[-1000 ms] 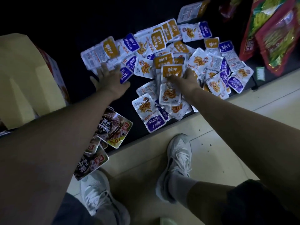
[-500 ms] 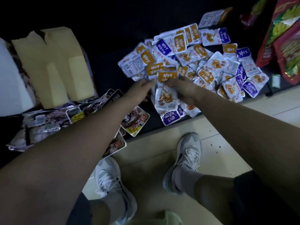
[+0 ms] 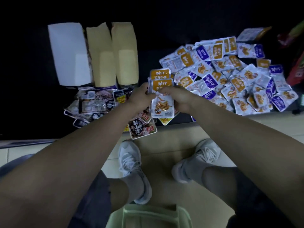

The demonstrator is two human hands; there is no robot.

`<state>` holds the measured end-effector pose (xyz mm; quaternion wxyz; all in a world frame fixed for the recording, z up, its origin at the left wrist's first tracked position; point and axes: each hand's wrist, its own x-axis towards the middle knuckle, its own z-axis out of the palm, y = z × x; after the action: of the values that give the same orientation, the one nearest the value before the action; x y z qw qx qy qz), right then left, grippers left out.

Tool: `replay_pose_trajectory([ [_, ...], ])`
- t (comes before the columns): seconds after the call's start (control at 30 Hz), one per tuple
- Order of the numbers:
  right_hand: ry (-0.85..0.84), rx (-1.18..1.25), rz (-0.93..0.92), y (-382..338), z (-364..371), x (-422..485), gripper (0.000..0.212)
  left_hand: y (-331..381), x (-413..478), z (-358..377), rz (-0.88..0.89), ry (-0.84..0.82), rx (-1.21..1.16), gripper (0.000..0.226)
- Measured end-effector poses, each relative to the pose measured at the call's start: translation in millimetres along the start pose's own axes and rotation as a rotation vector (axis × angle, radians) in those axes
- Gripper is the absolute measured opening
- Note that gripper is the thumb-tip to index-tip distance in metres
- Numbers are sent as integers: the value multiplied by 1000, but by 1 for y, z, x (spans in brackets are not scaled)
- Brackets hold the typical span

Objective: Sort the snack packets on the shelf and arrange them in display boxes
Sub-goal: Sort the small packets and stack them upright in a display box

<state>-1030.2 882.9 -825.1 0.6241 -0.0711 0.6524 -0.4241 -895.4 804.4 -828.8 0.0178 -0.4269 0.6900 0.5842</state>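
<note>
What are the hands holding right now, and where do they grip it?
A small stack of orange-topped packets, pinched at mid-height: the left hand on its left edge, the right hand on its right edge.

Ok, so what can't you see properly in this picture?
All from the head view:
- How many orange-topped packets are held: the left hand and right hand cover the stack's edges.
- What the display boxes hold: their raised flaps hide the insides.
- The red bags: cut off by the right edge.
- The back of the shelf: too dark.
</note>
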Motion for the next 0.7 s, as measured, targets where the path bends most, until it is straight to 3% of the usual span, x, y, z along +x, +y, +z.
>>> replay_pose_trajectory([
  [0.1, 75, -15, 8, -1, 13, 5, 30, -18, -12, -29, -2, 107, 296, 20],
  [0.17, 143, 12, -5, -4, 19, 10, 38, -30, -19, -49, -26, 206, 550, 32],
  [0.27, 202, -10, -8, -11, 25, 24, 46, -44, -27, -74, -161, 195, 745, 54],
  [0.37, 200, -9, -65, -23, 35, 33, 55, -55, -23, -92, -210, 153, 774, 65],
  [0.47, 166, 35, -171, -39, 50, 42, 52, -67, -17, -99, -186, 162, 765, 59],
  [0.6, 54, 22, -202, -58, 72, 56, 69, -76, -18, -109, 85, 480, 581, 32],
  [0.7, -28, -51, -226, -65, 93, 54, 31, -68, -20, -120, 141, 717, 462, 26],
])
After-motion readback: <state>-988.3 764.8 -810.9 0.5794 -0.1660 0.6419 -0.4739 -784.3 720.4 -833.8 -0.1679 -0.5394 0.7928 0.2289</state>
